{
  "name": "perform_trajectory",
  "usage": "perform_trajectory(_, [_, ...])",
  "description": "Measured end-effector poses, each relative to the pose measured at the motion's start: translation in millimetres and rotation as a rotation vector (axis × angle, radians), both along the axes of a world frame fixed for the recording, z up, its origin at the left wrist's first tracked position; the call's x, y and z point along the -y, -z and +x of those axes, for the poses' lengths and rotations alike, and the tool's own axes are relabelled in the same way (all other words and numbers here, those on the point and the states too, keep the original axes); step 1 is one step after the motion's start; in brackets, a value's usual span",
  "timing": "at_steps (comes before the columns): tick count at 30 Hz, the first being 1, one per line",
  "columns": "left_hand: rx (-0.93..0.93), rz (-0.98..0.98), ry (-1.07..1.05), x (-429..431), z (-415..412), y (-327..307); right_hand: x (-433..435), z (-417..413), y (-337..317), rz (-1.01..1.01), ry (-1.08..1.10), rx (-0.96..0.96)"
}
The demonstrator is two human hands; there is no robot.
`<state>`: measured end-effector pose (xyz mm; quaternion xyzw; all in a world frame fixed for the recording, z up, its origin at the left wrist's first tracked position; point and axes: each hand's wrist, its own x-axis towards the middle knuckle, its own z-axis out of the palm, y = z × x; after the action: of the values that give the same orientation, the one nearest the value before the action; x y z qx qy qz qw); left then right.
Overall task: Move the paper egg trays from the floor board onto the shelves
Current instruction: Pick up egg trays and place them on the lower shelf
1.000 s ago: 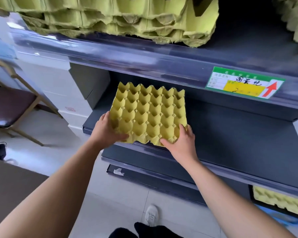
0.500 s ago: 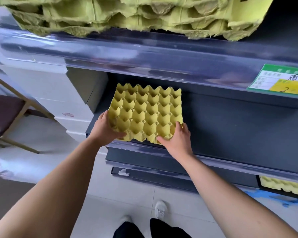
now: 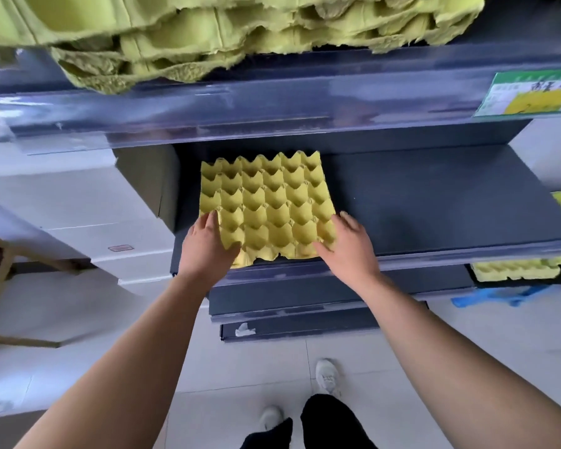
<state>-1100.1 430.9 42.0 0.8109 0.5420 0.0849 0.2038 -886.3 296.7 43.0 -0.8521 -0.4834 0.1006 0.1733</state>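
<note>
Yellow egg tray [image 3: 269, 205] sits cups-up on the mid shelf [image 3: 434, 202], at its left end, w/ its near edge right at the shelf's front lip. Left hand [image 3: 204, 247] grasps the tray's near-left corner: thumb on top, fingers up along the left edge. Right hand [image 3: 350, 247] grasps the near-right corner the same way, thumb over the front cups. Top shelf [image 3: 272, 105] carries a ragged tray stack [image 3: 240, 30] that overhangs its front edge. Green/yellow label [image 3: 531, 95] sits on that shelf's front strip, right end. More trays [image 3: 515, 270] sit low at right, under the mid shelf. Pale shoe [image 3: 327, 377] on the tiled floor below.
</note>
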Motion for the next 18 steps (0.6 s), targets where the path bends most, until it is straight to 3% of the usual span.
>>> perform_trajectory(5, [-0.070, 0.188, 0.278, 39, 33, -40, 52, 2, -28, 0.090, 0.004, 0.103])
perform_trajectory(10, [-0.027, 0.303, 0.528, 91, 86, -65, 122, 17, -52, 0.183, 0.126, 0.196])
perform_trajectory(18, [0.100, 0.316, 0.842, 195, 200, -82, 255, 80, -68, 0.186, 0.429, 0.232])
